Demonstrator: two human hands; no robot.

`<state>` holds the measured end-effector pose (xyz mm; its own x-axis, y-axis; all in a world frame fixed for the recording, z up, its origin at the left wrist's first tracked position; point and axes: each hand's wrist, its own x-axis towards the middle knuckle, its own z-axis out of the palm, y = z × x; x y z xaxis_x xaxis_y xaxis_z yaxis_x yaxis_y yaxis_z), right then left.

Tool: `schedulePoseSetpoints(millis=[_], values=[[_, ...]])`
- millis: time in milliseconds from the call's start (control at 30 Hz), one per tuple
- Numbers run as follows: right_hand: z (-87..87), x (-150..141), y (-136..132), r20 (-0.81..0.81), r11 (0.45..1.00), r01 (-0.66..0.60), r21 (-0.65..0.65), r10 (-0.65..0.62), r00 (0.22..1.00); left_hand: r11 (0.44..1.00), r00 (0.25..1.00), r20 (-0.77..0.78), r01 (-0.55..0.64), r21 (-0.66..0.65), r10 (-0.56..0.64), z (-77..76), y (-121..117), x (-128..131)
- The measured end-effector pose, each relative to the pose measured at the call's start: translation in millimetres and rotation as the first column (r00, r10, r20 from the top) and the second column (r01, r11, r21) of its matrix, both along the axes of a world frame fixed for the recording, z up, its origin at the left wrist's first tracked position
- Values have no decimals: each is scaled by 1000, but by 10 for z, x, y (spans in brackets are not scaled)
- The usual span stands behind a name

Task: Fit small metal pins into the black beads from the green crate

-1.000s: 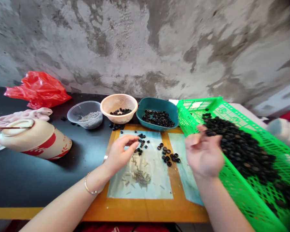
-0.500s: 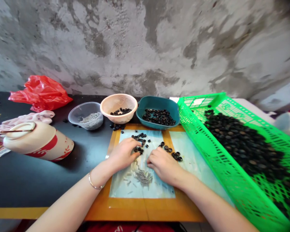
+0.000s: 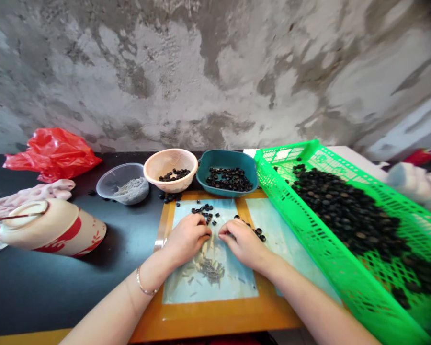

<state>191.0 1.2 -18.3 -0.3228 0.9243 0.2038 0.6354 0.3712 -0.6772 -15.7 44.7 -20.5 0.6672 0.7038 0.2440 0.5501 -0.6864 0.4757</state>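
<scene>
My left hand (image 3: pixel 188 238) is closed in a pinch over the pale blue sheet (image 3: pixel 237 285), just below a cluster of small black round parts (image 3: pixel 203 209). Facing it across a narrow gap, my right hand (image 3: pixel 242 240) also has thumb and fingers pressed together. Whatever sits in either pinch is too small or hidden to name. Larger black round caps (image 3: pixel 259 234) lie beyond my right hand, partly covered by it. Nearer to me on the sheet is a loose pile of thin metal pins (image 3: pixel 211 270).
Behind the sheet stand a clear bowl (image 3: pixel 107 184) of pins, a peach bowl (image 3: pixel 170 157) and a teal basin (image 3: pixel 227 191) with black parts. A green crate (image 3: pixel 309 242) of black caps fills the right. Leftward are a tumbler (image 3: pixel 57 230), a pink cloth (image 3: pixel 32 196) and a red bag (image 3: pixel 55 153).
My left hand has drawn back from the black parts and closed its fingers. My right hand now pinches closer to it, off the sheet's pile. The whole view has shifted slightly.
</scene>
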Motion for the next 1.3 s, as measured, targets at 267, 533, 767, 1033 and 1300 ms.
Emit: schedulePoseSetpoints(millis=[267,533,767,1033,1300], values=[[77,-93,-28,-354,974,136,-180,-193,915,834,855,401,-64,-548,329,34,-110,63],[184,-89,-65,-402,975,105,-195,-177,898,673,694,490,10,-739,527,55,-179,140],[150,-95,-49,-369,976,104,-192,-170,914,927,796,559,-9,-375,234,24,-174,97],[75,-107,-56,-459,917,2,-398,-201,865,978,863,503,62,-200,48,69,-201,99],[215,371,136,-70,948,262,-181,-278,958,708,705,473,-58,-704,528,30,-153,157]])
